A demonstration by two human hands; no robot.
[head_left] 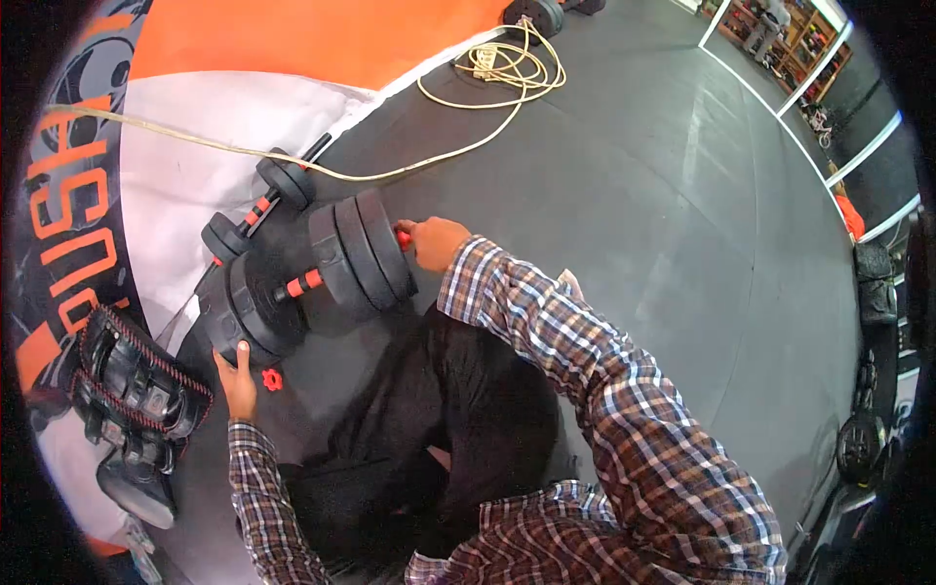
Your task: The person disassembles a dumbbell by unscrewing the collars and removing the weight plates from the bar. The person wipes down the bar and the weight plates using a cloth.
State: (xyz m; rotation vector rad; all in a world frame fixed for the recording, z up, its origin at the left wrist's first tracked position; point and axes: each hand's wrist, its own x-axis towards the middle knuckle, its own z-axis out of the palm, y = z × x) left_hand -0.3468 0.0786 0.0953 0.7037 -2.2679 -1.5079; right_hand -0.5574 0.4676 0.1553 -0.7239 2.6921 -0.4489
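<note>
A large black dumbbell with a red and black bar lies tilted across the floor in front of me. My right hand has its fingers closed round the red piece at the bar's right end. On the left end, my left hand rests against the outer plate, thumb up and fingers partly hidden behind it. Just right of that hand a red star-shaped nut lies loose on the dark floor. Beyond the big dumbbell sits a smaller one with a red and black bar.
A cream cable is coiled at the top and trails left. Another dumbbell stands at the top edge. Black padded gear with red stitching lies at left. A person is far off at upper right.
</note>
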